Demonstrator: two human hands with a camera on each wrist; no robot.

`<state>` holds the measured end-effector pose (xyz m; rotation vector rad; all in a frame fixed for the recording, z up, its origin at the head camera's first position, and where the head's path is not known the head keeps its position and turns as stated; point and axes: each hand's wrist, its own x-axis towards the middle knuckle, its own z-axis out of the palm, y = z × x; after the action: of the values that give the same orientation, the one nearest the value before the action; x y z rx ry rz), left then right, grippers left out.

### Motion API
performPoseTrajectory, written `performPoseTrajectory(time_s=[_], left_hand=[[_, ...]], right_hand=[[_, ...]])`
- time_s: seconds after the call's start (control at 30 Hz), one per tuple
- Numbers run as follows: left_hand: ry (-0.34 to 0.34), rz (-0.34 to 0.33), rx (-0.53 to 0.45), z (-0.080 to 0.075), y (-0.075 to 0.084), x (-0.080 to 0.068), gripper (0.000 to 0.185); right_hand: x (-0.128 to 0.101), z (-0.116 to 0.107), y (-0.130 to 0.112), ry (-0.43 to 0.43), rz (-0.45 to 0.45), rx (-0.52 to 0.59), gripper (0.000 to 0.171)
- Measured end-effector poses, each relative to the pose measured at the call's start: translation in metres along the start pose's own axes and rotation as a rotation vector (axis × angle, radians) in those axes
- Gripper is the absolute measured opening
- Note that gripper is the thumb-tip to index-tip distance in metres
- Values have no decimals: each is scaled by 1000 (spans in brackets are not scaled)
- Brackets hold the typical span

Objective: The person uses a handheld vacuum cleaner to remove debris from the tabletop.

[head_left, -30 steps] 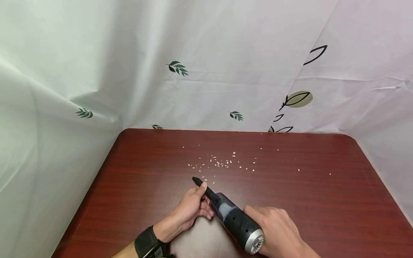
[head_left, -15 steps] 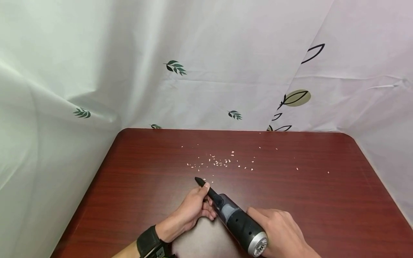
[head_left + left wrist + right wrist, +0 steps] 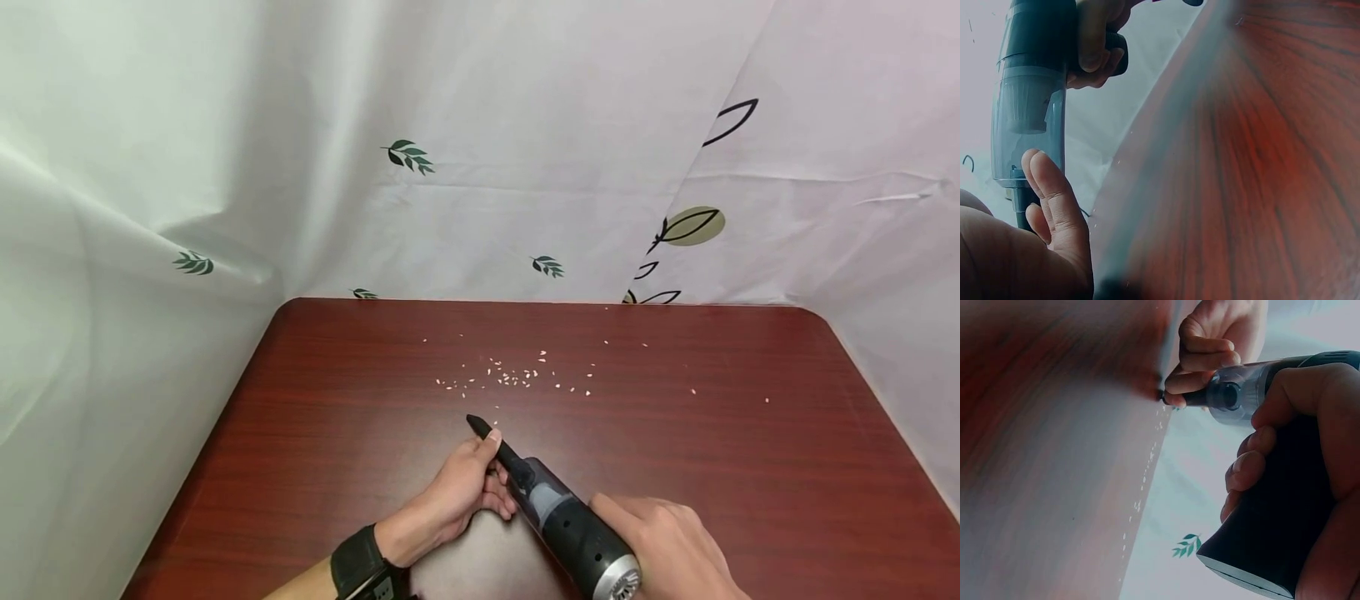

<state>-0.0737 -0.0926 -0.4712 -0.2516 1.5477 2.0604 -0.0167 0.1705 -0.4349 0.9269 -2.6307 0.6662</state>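
Note:
A black handheld vacuum cleaner (image 3: 573, 533) with a silver rear end slants across the near part of the table. My right hand (image 3: 667, 546) grips its handle (image 3: 1285, 506), fingers wrapped round it in the right wrist view. At the front, my left hand (image 3: 461, 492) pinches the narrow black nozzle (image 3: 513, 461) between thumb and fingers. The see-through dust cup (image 3: 1029, 119) shows a pale filter inside. Small white flakes (image 3: 506, 379) lie scattered just beyond the nozzle tip. Whether the tip touches the table is hard to tell.
The dark red wooden table (image 3: 315, 400) has rounded far corners. Stray flakes lie further right, towards its far edge. A white curtain (image 3: 480, 200) with leaf prints hangs behind and at both sides. A black band (image 3: 358, 560) circles the left wrist.
Both hands and the vacuum cleaner have shifted a little right and towards me. The nozzle tip now covers the spot where a flake lay. The other flakes look unchanged.

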Motion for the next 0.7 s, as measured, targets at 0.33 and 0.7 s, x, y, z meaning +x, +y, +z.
performPoseTrajectory(time_s=[0.33, 0.7], left_hand=[[-30, 0, -18, 11, -4, 4, 39], [-36, 17, -17, 17, -5, 11, 38]], right_hand=[[-8, -7, 2, -9, 26, 0, 58], [-9, -11, 2, -41, 91, -16, 59]])
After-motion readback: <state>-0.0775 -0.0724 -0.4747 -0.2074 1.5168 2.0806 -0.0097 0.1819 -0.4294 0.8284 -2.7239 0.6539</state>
